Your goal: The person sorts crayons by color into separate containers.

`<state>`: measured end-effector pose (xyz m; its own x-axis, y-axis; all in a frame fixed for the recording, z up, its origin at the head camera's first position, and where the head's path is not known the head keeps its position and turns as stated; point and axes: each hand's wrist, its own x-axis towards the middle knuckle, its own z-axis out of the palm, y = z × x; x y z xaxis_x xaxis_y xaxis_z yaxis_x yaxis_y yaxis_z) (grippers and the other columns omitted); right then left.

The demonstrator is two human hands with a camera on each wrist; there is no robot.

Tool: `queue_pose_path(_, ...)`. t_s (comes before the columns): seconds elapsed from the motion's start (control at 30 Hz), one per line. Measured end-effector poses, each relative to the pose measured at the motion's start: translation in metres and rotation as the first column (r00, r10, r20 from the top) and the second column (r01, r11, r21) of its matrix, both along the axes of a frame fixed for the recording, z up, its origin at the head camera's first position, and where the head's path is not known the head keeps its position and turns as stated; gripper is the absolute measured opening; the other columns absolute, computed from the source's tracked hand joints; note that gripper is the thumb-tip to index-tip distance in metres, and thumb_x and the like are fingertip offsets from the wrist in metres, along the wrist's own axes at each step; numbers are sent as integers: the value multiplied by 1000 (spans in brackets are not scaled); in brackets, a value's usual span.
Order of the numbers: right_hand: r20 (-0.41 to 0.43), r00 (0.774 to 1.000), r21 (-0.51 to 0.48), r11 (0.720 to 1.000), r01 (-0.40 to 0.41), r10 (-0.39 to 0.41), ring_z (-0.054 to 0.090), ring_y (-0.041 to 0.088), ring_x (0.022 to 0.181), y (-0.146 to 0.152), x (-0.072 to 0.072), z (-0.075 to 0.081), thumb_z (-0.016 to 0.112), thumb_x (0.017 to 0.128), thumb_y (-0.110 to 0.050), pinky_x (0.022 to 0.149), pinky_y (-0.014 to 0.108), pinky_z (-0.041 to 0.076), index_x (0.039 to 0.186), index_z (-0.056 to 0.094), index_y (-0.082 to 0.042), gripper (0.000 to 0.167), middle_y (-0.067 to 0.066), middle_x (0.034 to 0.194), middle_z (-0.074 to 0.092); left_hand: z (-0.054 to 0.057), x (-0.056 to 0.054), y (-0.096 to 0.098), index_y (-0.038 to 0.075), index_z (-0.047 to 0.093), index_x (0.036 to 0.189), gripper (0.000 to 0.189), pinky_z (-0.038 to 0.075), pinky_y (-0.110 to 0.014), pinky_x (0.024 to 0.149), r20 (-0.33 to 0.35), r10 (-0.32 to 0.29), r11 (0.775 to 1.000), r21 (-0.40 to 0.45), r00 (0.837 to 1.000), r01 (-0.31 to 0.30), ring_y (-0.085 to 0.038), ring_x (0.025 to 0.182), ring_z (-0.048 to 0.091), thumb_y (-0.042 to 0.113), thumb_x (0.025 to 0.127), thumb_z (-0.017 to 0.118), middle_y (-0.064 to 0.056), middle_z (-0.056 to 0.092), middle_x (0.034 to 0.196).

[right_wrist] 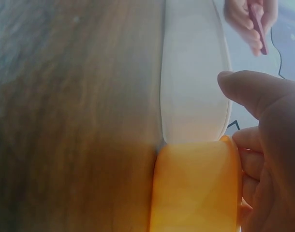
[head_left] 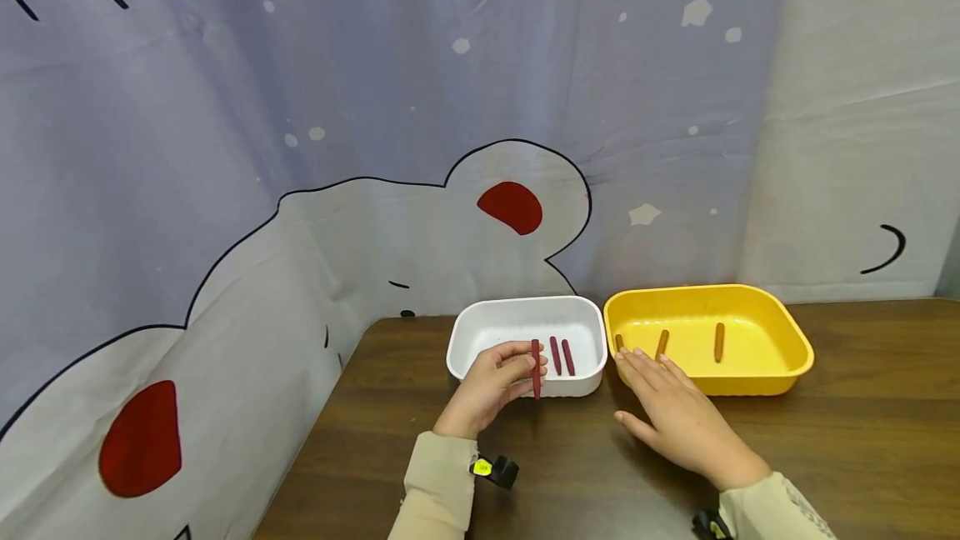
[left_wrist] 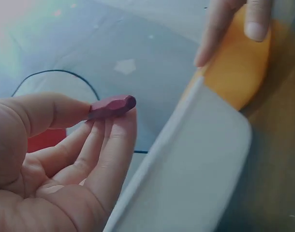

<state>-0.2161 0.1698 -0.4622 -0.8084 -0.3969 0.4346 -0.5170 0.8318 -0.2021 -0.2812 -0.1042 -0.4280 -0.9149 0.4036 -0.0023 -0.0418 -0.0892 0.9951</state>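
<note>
My left hand (head_left: 487, 390) pinches a dark red crayon (head_left: 536, 382) between thumb and fingers, above the near rim of a white tub (head_left: 472, 319). In the left wrist view the crayon (left_wrist: 111, 107) shows flat facets and a blunt end. Two more dark red crayons (head_left: 556, 355) lie inside the white tub. My right hand (head_left: 678, 419) is held out with fingers straight over the near left rim of a yellow tub (head_left: 780, 361), holding nothing visible. Brown crayons (head_left: 719, 342) lie spread in the yellow tub, one of them partly hidden by the right fingertips.
The tubs stand side by side near the back edge of a brown wooden table (head_left: 585, 473). Behind them hangs a printed cloth (head_left: 660, 148). Each wrist carries a strapped camera (head_left: 502, 472).
</note>
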Motion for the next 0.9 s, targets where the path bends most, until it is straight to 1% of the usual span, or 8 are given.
queue_pose_path(0.2, 5, 1000, -2, 1000, -3, 3, 42, 39, 142, 0, 0, 0, 72, 94, -35, 125, 33, 1, 148, 48, 3, 71, 20, 153, 47, 14, -13, -4, -12, 55, 134, 36, 57, -36, 92, -44, 71, 997, -9, 997, -71, -15, 98, 68, 4, 102, 55, -17, 69, 114)
queue_pose_path(0.37, -30, 1000, -3, 1000, -6, 6, 45, 40, 139, 0, 1, 0, 74, 92, -33, 125, 34, 5, 146, 50, 3, 70, 20, 151, 49, 17, -30, -5, -13, 53, 136, 38, 56, -39, 94, -58, 103, 992, -73, 993, -107, -16, 100, 68, 4, 103, 54, -31, 62, 125)
queue_pose_path(0.43, -36, 999, -3, 1000, -9, 9, 46, 40, 139, 0, 1, -1, 74, 92, -33, 125, 38, 9, 146, 50, 3, 69, 20, 150, 49, 15, -36, -5, -14, 53, 136, 38, 55, -39, 95, -52, 117, 987, -104, 992, -122, -17, 100, 67, 3, 103, 53, -34, 59, 128)
queue_pose_path(0.53, -25, 1000, -3, 1000, -8, 8, 45, 39, 139, 0, 1, -1, 74, 92, -34, 125, 38, 9, 147, 49, 3, 70, 20, 151, 49, 12, -45, -4, -16, 54, 134, 36, 55, -39, 95, -47, 144, 975, -163, 989, -149, -17, 99, 67, 2, 103, 52, -34, 60, 125)
queue_pose_path(0.7, 7, 1000, -4, 1000, -1, 1, 43, 38, 142, 0, 0, -1, 72, 93, -34, 125, 33, 1, 148, 48, 3, 70, 19, 153, 47, 5, -59, -1, -18, 59, 125, 31, 59, -35, 88, -59, 189, 936, -291, 980, -198, -16, 90, 66, 0, 100, 54, -26, 68, 110)
queue_pose_path(0.77, 2, 1000, -1, 1000, -1, 1, 43, 39, 141, 0, 0, -1, 72, 93, -34, 125, 34, 3, 148, 48, 3, 70, 20, 152, 47, 3, -63, 0, -18, 61, 121, 28, 60, -33, 84, -58, 201, 916, -342, 978, -208, -15, 85, 66, -2, 98, 55, -23, 70, 104)
queue_pose_path(0.83, -5, 1000, -1, 1000, -1, 1, 43, 39, 141, 0, 0, -1, 73, 93, -33, 125, 37, 6, 147, 48, 3, 70, 20, 152, 48, 1, -66, 1, -17, 63, 116, 25, 60, -32, 81, -61, 205, 891, -401, 977, -212, -14, 82, 66, -3, 97, 56, -20, 70, 99)
queue_pose_path(0.9, -7, 1000, -2, 1000, -1, 1, 44, 39, 141, 0, 0, -1, 73, 93, -33, 125, 38, 8, 147, 48, 3, 71, 20, 152, 48, 1, -69, 2, -15, 67, 111, 21, 59, -27, 78, -89, 207, 845, -486, 974, -224, -12, 79, 64, -2, 96, 59, -17, 71, 95)
